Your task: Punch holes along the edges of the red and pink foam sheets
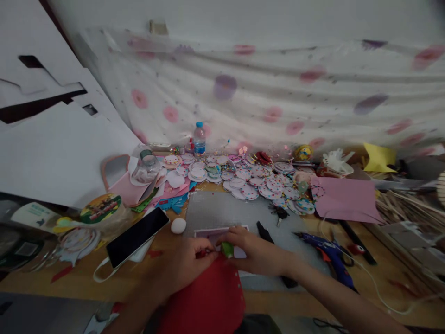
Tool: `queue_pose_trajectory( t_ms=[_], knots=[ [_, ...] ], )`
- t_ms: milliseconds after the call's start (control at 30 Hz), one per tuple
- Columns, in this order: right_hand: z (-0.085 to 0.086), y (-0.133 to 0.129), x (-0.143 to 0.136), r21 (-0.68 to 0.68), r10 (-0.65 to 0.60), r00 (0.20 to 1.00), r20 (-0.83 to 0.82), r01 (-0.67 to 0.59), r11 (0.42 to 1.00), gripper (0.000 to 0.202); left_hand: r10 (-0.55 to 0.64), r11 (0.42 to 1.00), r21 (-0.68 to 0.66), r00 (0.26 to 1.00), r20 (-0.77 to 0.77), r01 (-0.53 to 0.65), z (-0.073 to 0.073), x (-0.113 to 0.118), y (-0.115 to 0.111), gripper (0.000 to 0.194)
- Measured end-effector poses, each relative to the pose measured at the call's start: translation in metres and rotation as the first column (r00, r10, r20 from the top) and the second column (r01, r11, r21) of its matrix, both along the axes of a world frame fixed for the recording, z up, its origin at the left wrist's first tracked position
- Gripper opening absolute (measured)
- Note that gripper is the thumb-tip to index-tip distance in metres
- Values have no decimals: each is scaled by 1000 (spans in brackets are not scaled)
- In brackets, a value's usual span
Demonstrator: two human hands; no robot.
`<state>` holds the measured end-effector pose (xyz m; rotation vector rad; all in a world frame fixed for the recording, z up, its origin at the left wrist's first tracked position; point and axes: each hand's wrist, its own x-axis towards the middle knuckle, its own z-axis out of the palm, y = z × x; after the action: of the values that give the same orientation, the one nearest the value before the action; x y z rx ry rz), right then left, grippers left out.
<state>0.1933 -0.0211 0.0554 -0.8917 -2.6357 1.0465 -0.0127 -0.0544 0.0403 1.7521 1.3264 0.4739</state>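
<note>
A red sheet [212,301] with small pale dots or holes along its right edge hangs toward me at the table's front. At its upper edge my left hand [189,266] is closed, with something small and red between thumb and finger; blur hides whether this is part of the sheet. Beside it, my right hand [248,250] curls its fingers around a small green piece [227,249], whose kind I cannot make out. Both hands nearly touch. Under them, a pale framed sheet [205,232] lies on the grey cutting mat [215,208].
A blue glue gun [328,253] and a black cutter-like tool [266,232] are at right, keys [280,214] behind. A phone [137,236] and white egg-shaped object [178,226] sit left. Dotted paper discs [250,181] and a water bottle [199,139] stand at the back.
</note>
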Motion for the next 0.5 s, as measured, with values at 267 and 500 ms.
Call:
queue_pose_trajectory(
  t_ms=[267, 500],
  knots=[
    [4, 6, -1, -79, -19, 999, 39, 22, 997, 32, -28, 1000, -3, 999, -32, 28, -5, -3, 0, 21],
    [3, 13, 0, -20, -2, 999, 32, 3, 1000, 31, -43, 999, 25, 999, 14, 43, -13, -7, 5, 21]
  ],
)
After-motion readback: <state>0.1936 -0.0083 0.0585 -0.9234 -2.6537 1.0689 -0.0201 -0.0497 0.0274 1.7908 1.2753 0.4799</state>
